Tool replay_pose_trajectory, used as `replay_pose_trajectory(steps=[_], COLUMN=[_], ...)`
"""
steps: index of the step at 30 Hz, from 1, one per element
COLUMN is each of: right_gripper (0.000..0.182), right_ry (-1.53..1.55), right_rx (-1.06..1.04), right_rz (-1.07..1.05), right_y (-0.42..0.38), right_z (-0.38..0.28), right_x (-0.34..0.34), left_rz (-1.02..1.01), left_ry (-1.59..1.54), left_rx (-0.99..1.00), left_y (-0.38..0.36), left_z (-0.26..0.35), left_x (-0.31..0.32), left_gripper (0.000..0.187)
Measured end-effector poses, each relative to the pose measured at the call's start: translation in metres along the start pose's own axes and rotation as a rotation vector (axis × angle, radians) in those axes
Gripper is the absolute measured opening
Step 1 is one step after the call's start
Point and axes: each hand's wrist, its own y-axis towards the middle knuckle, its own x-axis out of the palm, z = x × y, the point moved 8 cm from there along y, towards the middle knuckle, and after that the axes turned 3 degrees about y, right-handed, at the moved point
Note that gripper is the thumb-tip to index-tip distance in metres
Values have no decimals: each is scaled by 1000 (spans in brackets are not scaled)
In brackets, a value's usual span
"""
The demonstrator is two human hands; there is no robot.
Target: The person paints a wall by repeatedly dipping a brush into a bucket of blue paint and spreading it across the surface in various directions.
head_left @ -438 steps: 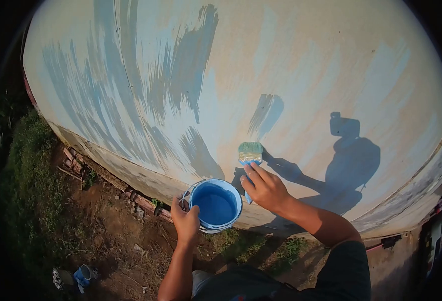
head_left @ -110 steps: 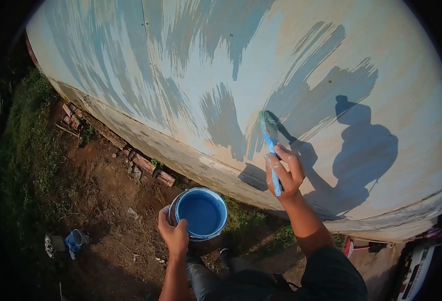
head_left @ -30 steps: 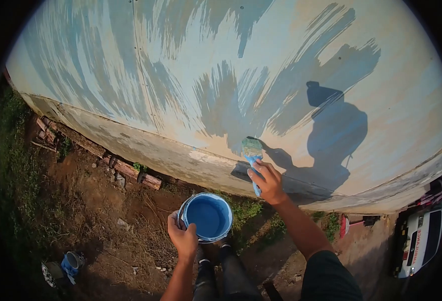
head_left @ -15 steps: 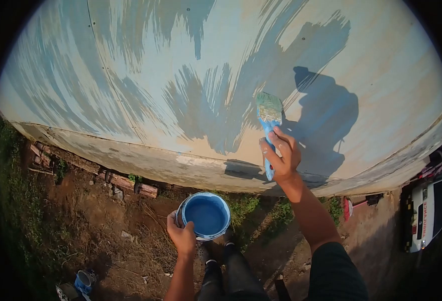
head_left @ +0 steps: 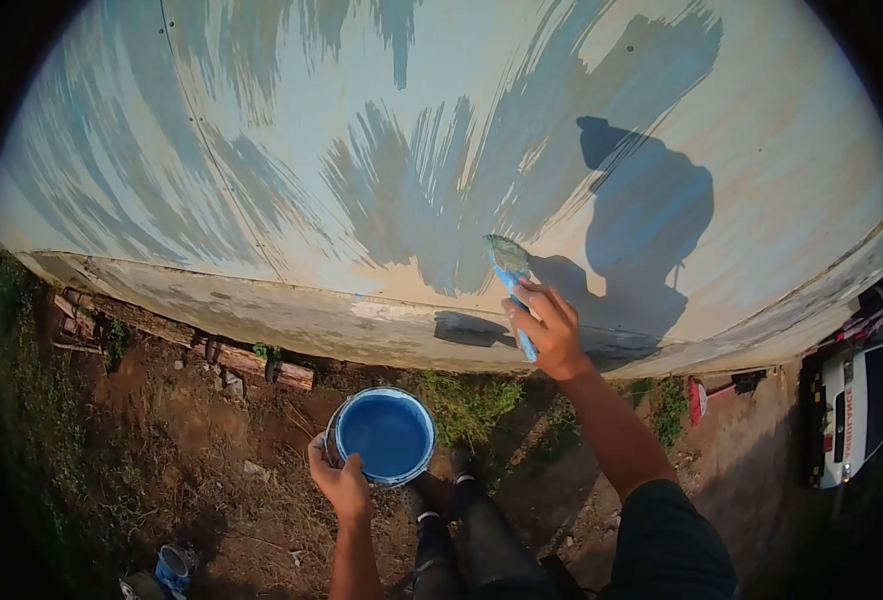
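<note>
My right hand (head_left: 544, 325) is closed round the blue handle of a wide paintbrush (head_left: 509, 262), whose bristles meet the wall (head_left: 761, 200) near its lower part. Blue-grey strokes fan out on the pale wall above and left of the brush. Below, my left hand (head_left: 341, 475) grips the near left rim of a round bucket (head_left: 385, 436) of blue paint, thumb over the edge. The bucket hangs above the ground, its rim smeared with light paint.
Logs (head_left: 261, 362) and stones lie along the wall's foot at left. A second blue-stained bucket (head_left: 175, 565) stands at the bottom left. Grass grows below the wall. A white ambulance (head_left: 854, 415) is at the far right. My shadow falls on the wall.
The brush has moved down and left on the wall and tilted more to the left. The bucket in my left hand has shifted slightly left.
</note>
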Motion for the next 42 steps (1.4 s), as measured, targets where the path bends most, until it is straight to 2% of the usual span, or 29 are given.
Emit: replay_pose_trajectory(steps=[1, 3, 4, 7, 10, 12, 15, 20, 22, 23, 26, 27, 28, 30, 31, 36, 38, 39, 40, 42], right_gripper=[29, 24, 24, 22, 23, 25, 27, 32, 31, 30, 32, 33, 33, 35, 37, 37, 36, 35, 35, 35], right_ry=[2, -188, -185, -258, -188, 35, 182, 180, 67, 53, 177, 227, 230, 334, 340, 393, 391, 331, 334, 267], right_rx=[-7, -43, -50, 11, -3, 38, 127, 89, -29, -56, 26, 44, 37, 109, 107, 143, 118, 35, 30, -42], right_rz=[-4, 323, 319, 156, 45, -162, -290, -270, 37, 125, 40, -48, -49, -253, -272, -324, -211, -128, -131, 59], right_y=[10, 18, 15, -14, -68, -92, -88, -6, 26, 31, 22, 7, -10, -43, -48, -6, 27, 36, 40, 35], right_z=[-2, -10, -9, -3, -15, -22, -28, -29, -49, -57, -68, -67, -67, -58, -57, -38, -40, -55, -65, -88], right_x=[-9, -45, -40, 6, 64, 103, 123, 100, 59, 46, 58, 78, 90, 134, 146, 182, 165, 150, 144, 118], left_rz=[21, 49, 54, 68, 79, 89, 65, 80, 97, 110, 141, 146, 145, 159, 154, 175, 193, 195, 201, 217], left_ry=[4, 2, 15, 5, -32, -46, -49, -76, -71, -68, -84, -87, -89, -98, -129, -81, -96, -96, -113, -132], left_rx=[-3, -13, -17, -29, -30, -31, -42, -30, -35, -35, -50, -51, -59, -63, -66, -22, -24, -26, -34, -50], left_y=[0, -1, -2, -3, -3, -3, 0, -4, -5, -5, -4, -4, -5, -2, -1, 3, 4, 4, 4, 2], left_z=[-1, -4, -5, -5, -4, -8, -16, -12, -15, -17, -26, -26, -27, -30, -32, -39, -38, -36, -35, -41], left_x=[-6, -15, -17, -17, -13, -13, -9, -5, -9, -11, -14, -15, -17, -19, -20, -26, -28, -28, -29, -34], left_gripper=[40, 39, 40, 41, 41, 41, 41, 39, 39, 39, 39, 39, 40, 40, 42, 41, 41, 41, 42, 42])
